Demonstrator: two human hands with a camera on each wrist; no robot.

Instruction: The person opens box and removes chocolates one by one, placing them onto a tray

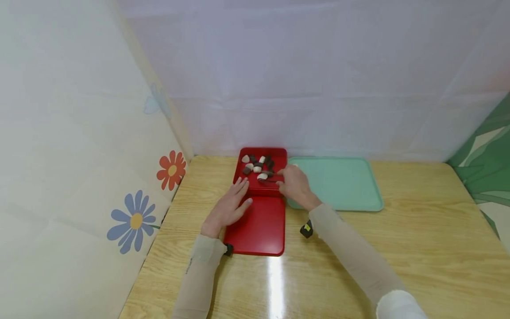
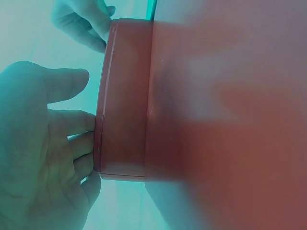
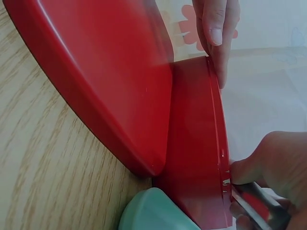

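Observation:
My right hand (image 1: pixel 295 184) grips a pair of tongs (image 3: pixel 274 211), whose tips reach into an open red box (image 1: pixel 263 149). Close to the tips lies a white piece (image 1: pixel 262 176); whether they pinch it I cannot tell. Small dark brown and white pieces (image 1: pixel 257 165) are scattered on the box's floor. At the box's near left edge is my left hand (image 1: pixel 230 207), its fingers fairly straight and touching the rim, as the left wrist view (image 2: pixel 53 153) also shows.
A flat red lid-like piece (image 1: pixel 260 226) lies directly in front of the box. To the right sits a mint green tray (image 1: pixel 338 184), with a small pale thing at its left rim beside my right hand. Cloth walls stand behind and left of the wooden table (image 1: pixel 422 221).

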